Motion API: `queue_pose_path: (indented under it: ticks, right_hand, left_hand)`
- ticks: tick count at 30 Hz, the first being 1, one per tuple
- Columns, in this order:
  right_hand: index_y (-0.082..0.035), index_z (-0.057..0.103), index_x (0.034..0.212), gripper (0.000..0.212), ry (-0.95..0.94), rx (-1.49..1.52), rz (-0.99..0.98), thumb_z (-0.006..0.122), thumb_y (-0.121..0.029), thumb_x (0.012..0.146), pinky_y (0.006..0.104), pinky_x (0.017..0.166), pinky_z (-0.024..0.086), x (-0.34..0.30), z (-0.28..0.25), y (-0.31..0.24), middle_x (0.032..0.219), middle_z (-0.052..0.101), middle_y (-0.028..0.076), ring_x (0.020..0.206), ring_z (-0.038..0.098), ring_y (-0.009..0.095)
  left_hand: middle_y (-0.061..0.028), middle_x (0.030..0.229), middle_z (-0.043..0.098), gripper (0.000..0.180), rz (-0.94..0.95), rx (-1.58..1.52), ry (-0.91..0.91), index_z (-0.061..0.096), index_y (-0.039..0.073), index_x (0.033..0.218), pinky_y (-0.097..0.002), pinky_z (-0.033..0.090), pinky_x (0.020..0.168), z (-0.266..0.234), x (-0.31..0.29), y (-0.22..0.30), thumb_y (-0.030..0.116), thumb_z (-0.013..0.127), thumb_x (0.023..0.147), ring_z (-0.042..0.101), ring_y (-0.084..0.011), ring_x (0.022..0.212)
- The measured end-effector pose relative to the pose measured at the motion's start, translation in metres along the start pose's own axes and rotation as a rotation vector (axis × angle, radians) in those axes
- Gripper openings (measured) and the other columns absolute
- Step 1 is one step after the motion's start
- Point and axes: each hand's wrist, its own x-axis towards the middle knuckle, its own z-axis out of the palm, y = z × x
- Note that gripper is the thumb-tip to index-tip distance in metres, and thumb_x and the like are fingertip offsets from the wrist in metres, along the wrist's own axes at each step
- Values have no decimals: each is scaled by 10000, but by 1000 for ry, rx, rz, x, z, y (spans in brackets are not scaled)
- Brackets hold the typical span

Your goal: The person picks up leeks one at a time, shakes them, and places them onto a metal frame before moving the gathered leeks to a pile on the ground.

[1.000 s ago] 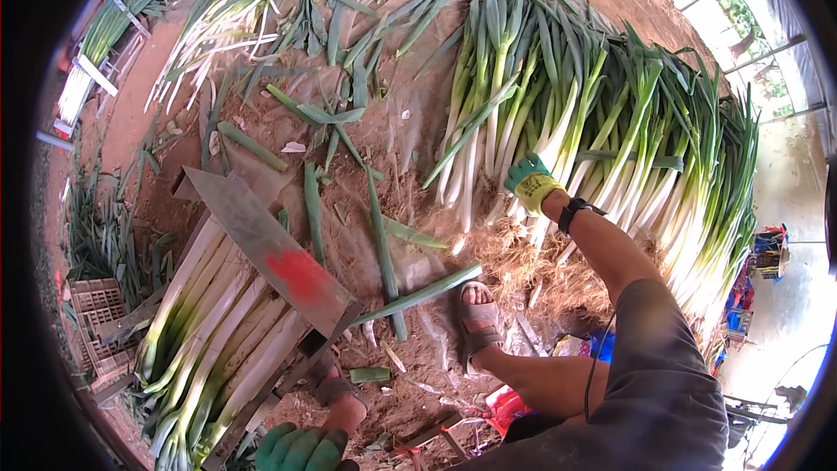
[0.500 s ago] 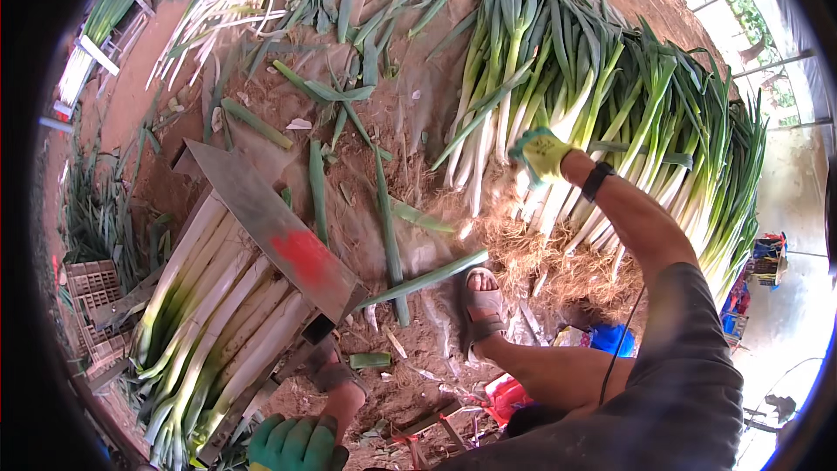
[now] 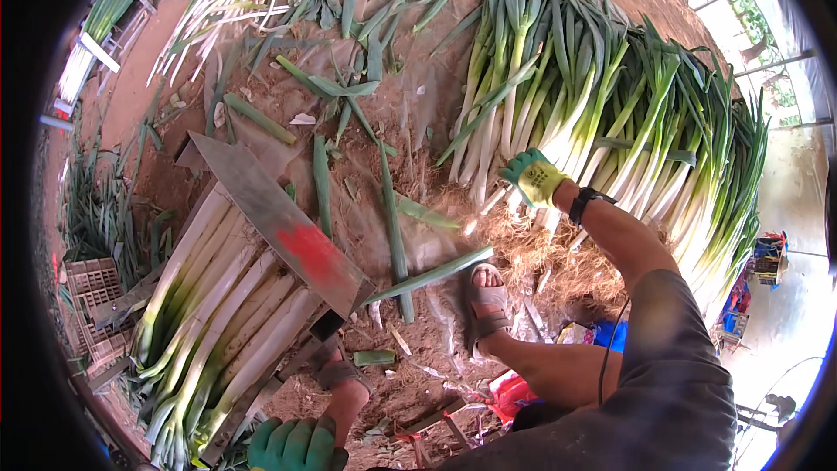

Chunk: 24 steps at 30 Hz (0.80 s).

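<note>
My right hand [image 3: 534,178], in a yellow-and-green glove, is at the white lower stems of a big row of leeks [image 3: 602,122]. Its fingers are curled around a leek [image 3: 495,200], though the palm side is hidden. At the bottom edge my left hand [image 3: 295,445], in a similar glove, has its fingers bent together; whatever lies under them is out of sight. Just above it, trimmed leeks [image 3: 235,296] lie side by side in a metal rack, their white ends against a flat metal plate [image 3: 270,218] with a red paint patch.
Loose green leaves [image 3: 392,227] litter the earth floor between rack and row. Tangled roots [image 3: 558,257] edge the row near my sandalled foot [image 3: 488,301]. A plastic crate [image 3: 91,305] stands at far left. More leeks [image 3: 218,13] lie at the back.
My right hand has shifted slightly left and nearer, along the white stems. My left hand stays where it was. The view has shifted slightly.
</note>
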Motion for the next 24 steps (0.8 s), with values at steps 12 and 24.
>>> queue_pose_path:
  ticks: [12,24]
  right_hand:
    - [-168,639,1170,233,71,-45,-88,646,-162,937,414,966,460,22,42,-27,1112,660,54,1072,636,259]
    - [-159,634,1173,567,536,261,-86,832,-147,641,442,984,462,-12,-69,6,1134,664,55,1099,631,294]
  left_hand:
    - [-150,1088,666,366,-10,0,-20,626,33,1227,-492,515,934,-9,-1,-7,167,696,895,652,-350,1002]
    - [-148,1090,667,350,50,47,66,627,35,1227,-492,514,932,-25,-13,6,186,676,915,651,-352,1004]
